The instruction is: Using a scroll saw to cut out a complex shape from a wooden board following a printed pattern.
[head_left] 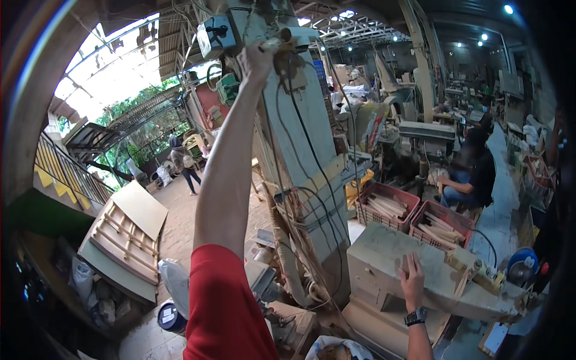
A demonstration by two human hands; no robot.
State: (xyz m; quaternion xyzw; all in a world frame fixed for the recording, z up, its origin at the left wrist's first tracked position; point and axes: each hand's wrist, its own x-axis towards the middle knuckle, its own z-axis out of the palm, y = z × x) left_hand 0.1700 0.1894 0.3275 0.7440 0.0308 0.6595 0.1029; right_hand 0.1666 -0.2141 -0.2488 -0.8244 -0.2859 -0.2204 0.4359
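Two bare hands, set far apart in height. Left hand (257, 59): arm nearly straight, raised to the upper part of the grey pillar (309, 156); fingers folded in beside a pale cylindrical fitting (294, 35) mounted there. Whether they grip it or only touch it: cannot tell, the fingertips are too small and partly hidden. Right hand (412, 277): low, fingers extended and slightly spread, nothing held; it appears to lie on the top of the grey machine housing (375, 255), wristwatch (416, 316) on that wrist.

Working judgement: the step looks like a one-handed overhead reach with the other hand as a brace. To do it well, keep the right palm flat on the housing and clear of the hardware at its far end; let the left fingers find a sure seat before any force goes in. Stand close enough that the elbow need not lock.

Caution: a black cable (304, 125) hangs down the pillar face just below the fitting; keep the wrist off it and pull on no wiring.

Further out: green motor (228, 89) left of the pillar; two red crates of wooden sticks (387, 205) beyond the housing; a seated co-worker (474, 171) past these.
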